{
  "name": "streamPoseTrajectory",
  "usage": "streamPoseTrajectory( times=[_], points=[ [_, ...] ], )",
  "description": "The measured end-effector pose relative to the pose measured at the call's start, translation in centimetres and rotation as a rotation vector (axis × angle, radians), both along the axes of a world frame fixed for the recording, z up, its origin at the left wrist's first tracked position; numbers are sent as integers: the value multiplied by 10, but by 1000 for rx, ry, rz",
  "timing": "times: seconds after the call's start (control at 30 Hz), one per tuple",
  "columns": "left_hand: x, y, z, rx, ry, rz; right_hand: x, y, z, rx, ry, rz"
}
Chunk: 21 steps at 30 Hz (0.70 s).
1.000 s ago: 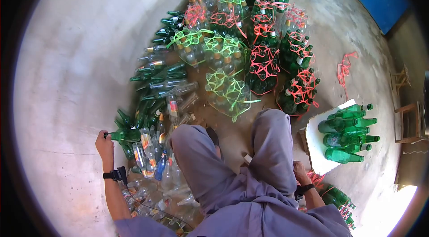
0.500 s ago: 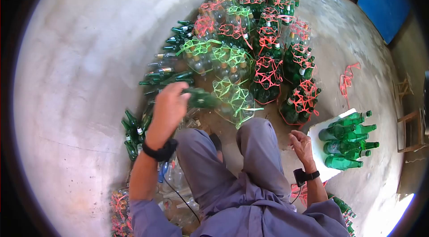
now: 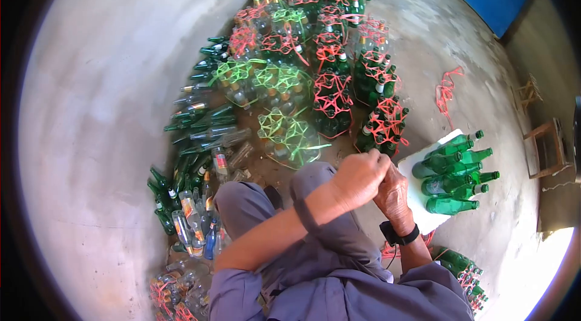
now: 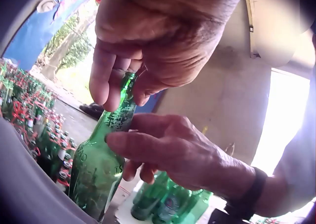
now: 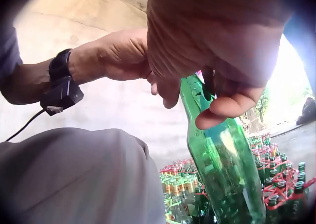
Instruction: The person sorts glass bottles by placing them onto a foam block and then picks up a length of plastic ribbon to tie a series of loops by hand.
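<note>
Both hands meet in front of the right knee in the head view, the left hand [image 3: 361,179] over the right hand [image 3: 394,200], hiding the bottle between them. In the left wrist view a green glass bottle [image 4: 96,169] leans, mouth up, its top pinched by the left hand's [image 4: 163,41] fingertips. Lower on its neck, the right hand [image 4: 173,145] has thumb and fingers on both sides. The right wrist view shows the same bottle [image 5: 224,169] with the right hand's [image 5: 212,51] fingers around its neck; the left hand [image 5: 111,56] reaches in from the left.
Several green bottles lie on a white block [image 3: 431,221] at the right. Bundles of bottles tied with red and green strips [image 3: 333,94] stand ahead. Loose bottles [image 3: 212,133] are piled along the left wall. A red strip [image 3: 446,94] lies on the floor.
The left hand has carried a green bottle from the left pile across the knees to the right hand. The right hand has risen from beside the knee and now grips the bottle's neck.
</note>
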State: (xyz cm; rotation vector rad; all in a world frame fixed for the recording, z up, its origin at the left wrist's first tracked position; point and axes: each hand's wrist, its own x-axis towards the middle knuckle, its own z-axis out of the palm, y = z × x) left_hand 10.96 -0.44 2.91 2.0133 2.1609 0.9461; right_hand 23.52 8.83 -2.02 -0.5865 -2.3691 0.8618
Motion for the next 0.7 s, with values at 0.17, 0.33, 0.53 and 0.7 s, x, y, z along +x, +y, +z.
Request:
streamPoseTrajectory(
  times=[0.17,0.33,0.53,0.7],
  points=[
    [35,1,-32,-67,-107,-117,43,2,-62,89,-62,-46],
    [14,-24,-12,-46,-142,-112,84,-4,-121,-210,-122,-295],
    [-40,-63,-1,-30,-125,185,129,0,-182,-285,-387,-427],
    [-77,-106,-16,-56,-145,362,150,2,-225,-346,-332,-443]
  ],
)
